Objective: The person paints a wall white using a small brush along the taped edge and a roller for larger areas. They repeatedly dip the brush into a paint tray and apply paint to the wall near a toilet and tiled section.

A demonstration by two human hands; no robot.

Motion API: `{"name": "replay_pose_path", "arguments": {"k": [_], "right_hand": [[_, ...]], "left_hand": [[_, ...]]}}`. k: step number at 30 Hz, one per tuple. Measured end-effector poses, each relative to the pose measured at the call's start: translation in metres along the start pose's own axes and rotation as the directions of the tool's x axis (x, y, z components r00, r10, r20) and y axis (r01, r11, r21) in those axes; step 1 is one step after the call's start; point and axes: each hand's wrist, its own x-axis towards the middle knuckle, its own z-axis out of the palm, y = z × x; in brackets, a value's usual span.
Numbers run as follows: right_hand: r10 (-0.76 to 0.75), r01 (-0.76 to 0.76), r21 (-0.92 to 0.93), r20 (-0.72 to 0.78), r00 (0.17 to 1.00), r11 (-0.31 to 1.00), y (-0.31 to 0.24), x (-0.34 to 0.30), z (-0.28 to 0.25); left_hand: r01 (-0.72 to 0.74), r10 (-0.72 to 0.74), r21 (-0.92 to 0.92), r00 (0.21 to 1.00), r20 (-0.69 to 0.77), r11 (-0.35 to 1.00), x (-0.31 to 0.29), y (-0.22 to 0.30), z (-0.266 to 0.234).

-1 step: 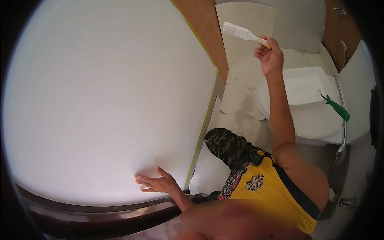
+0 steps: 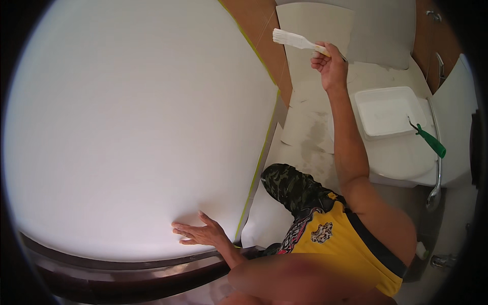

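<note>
My right hand (image 2: 331, 63) grips a paintbrush (image 2: 294, 39) by its handle, held up at arm's length. Its white, paint-coated bristles point left and stay apart from the white wall (image 2: 137, 127). My left hand (image 2: 199, 234) is spread against the lower part of that wall, fingers apart and holding nothing. To the right of my right forearm, a white paint tray (image 2: 389, 113) rests on the closed toilet lid (image 2: 401, 160). A roller frame with a green handle (image 2: 432, 141) lies across the tray's edge.
Yellow-green masking tape (image 2: 263, 152) runs along the wall's edge beside brown tiles (image 2: 262, 25). Pale covering sheets (image 2: 310, 127) with grey smears lie on the floor. A hand shower (image 2: 433, 198) hangs right of the toilet. A dark glossy ledge (image 2: 127, 279) curves below the wall.
My right hand and the paintbrush have shifted left, toward the wall, showing more of the paint tray. My left hand stays in the same place.
</note>
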Motion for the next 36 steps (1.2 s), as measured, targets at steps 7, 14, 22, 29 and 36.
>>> {"name": "replay_pose_path", "arguments": {"k": [7, 14, 22, 29, 36], "right_hand": [[-0.052, 0.049, 0.027, 0.086, 0.995, 0.998, 0.112, 0.142, 0.099], [0.075, -0.034, -0.391, 0.090, 0.993, 0.920, 0.142, 0.157, 0.088], [-0.208, 0.221, -0.048, 0.192, 0.959, 0.974, 0.130, 0.193, 0.129], [0.047, 0.003, -0.306, 0.156, 0.987, 0.952, 0.123, 0.189, 0.110], [0.064, 0.001, -0.391, 0.154, 0.986, 0.920, 0.131, 0.203, 0.111]], "left_hand": [[-0.040, 0.041, 0.044, 0.999, -0.023, 0.998, 0.002, 0.006, -0.007], [-0.025, 0.026, 0.058, 1.000, -0.010, 0.998, 0.000, 0.009, -0.003], [0.016, -0.021, 0.072, 0.997, 0.070, 0.997, 0.003, 0.011, -0.006], [-0.031, 0.030, 0.068, 0.999, 0.018, 0.997, 0.003, 0.010, -0.001], [-0.044, 0.043, 0.091, 0.999, 0.021, 0.995, 0.002, 0.009, -0.004]]}}
